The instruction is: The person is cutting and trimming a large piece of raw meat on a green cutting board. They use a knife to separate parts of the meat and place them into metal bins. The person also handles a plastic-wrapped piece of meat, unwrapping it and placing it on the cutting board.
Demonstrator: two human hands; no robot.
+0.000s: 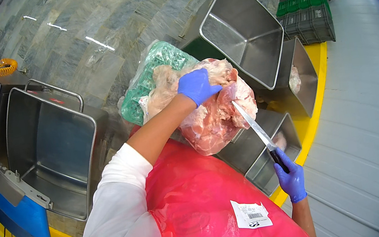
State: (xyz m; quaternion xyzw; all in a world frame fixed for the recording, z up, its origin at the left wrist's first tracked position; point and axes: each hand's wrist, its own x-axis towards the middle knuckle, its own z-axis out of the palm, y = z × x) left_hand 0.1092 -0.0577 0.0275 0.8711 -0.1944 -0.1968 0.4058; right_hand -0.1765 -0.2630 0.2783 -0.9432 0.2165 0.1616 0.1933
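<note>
Head view: a lump of meat (206,135) lies at twelve o'clock from my red apron (190,196), under my blue-gloved left hand (198,87), the nearer one. That hand rests on it, thumb toward three o'clock; whether its fingers grip, I cannot tell. From my right hand (290,175), wrapped round a knife (260,132), the meat lies between ten and eleven o'clock; the blade points to eleven, tip at the meat. Pink, uneven and moist-looking, the meat carries whitish fat; its long axis is unclear.
</note>
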